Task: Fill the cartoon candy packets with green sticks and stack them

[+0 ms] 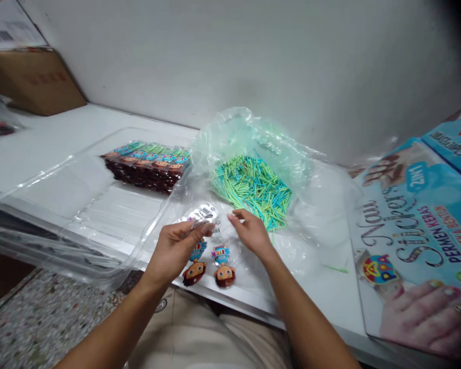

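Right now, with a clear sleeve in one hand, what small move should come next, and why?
Probably reach the right hand to the green sticks: the left hand already pinches a clear sleeve, and the right is empty beside the pile.

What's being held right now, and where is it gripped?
The left hand pinches a small clear packet by its lower end, between thumb and fingers. The right hand holds nothing; its fingertips are beside the packet.
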Available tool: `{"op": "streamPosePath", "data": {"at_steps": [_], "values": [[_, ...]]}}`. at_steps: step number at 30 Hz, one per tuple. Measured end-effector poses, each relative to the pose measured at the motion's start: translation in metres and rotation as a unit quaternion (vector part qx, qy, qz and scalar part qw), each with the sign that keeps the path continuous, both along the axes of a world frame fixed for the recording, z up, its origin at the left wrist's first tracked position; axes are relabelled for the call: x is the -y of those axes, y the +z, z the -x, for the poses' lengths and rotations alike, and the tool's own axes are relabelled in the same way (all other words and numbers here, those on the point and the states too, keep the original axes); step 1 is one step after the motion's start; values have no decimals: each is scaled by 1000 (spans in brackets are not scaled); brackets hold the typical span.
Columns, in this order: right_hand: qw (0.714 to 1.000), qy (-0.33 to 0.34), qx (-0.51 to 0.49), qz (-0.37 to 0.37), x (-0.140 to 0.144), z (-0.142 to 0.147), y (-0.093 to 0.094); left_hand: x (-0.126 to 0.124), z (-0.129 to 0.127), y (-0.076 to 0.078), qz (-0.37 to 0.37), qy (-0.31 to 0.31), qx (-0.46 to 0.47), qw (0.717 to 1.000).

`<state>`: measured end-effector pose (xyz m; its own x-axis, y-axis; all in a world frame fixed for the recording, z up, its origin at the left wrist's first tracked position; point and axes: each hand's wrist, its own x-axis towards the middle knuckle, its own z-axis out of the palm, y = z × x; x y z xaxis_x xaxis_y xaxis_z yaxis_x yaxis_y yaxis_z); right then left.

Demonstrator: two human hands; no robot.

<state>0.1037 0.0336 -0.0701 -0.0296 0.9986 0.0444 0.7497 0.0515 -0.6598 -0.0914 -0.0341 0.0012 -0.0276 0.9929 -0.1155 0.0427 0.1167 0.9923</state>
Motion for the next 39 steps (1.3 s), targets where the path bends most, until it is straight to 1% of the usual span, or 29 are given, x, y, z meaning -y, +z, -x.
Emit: {"op": "streamPosePath", "data": {"at_steps": [2, 5, 6, 8, 9, 10, 13, 14, 15, 16, 19, 21, 24, 26, 28, 30, 32, 34, 36, 39], "values": [[997, -29, 68, 7, -3, -29, 6, 0, -2, -8, 24, -10, 25, 999], [987, -73, 144, 27, -8, -75, 15, -2, -7, -22, 51, 0, 50, 997], [983, -75, 166, 38, -8, -84, 17, -3, -9, -24, 61, 4, 64, 996], [974, -65, 206, 64, -7, -91, 18, -4, -14, -26, 85, -5, 92, 992], [970, -58, 224, 77, -6, -88, 17, -4, -17, -26, 96, -30, 101, 990], [965, -55, 242, 91, -5, -83, 15, -3, -20, -26, 103, -72, 102, 987], [948, -68, 287, 122, -5, -64, 9, 2, -31, -31, 101, -238, 53, 965], [943, -75, 298, 129, -7, -59, 7, 3, -34, -34, 95, -280, 25, 955], [939, -79, 307, 136, -9, -56, 6, 3, -37, -38, 85, -304, -9, 949], [935, -80, 314, 143, -12, -55, 6, 3, -39, -42, 69, -313, -50, 946], [927, -74, 327, 166, -20, -58, 7, -7, -40, -53, -2, -290, -181, 940], [922, -69, 335, 181, -24, -61, 9, -17, -36, -57, -40, -272, -252, 928], [916, -54, 345, 194, -27, -61, 10, -36, -28, -58, -67, -246, -343, 904], [913, -41, 352, 200, -27, -60, 11, -48, -24, -57, -74, -211, -400, 889], [910, -31, 359, 205, -25, -61, 14, -57, -23, -56, -75, -171, -433, 882], [908, -24, 367, 202, -22, -63, 18, -63, -23, -54, -89, -136, -443, 882], [908, -14, 376, 183, -19, -67, 23, -65, -26, -50, -128, -109, -441, 881], [910, 2, 387, 150, -17, -70, 30, -66, -31, -45, -176, -89, -417, 887], [911, 21, 397, 113, -13, -72, 36, -67, -38, -38, -204, -73, -363, 907], [911, 60, 401, 71, -5, -70, 46, -72, -52, -28, -194, -44, -242, 950]]}}
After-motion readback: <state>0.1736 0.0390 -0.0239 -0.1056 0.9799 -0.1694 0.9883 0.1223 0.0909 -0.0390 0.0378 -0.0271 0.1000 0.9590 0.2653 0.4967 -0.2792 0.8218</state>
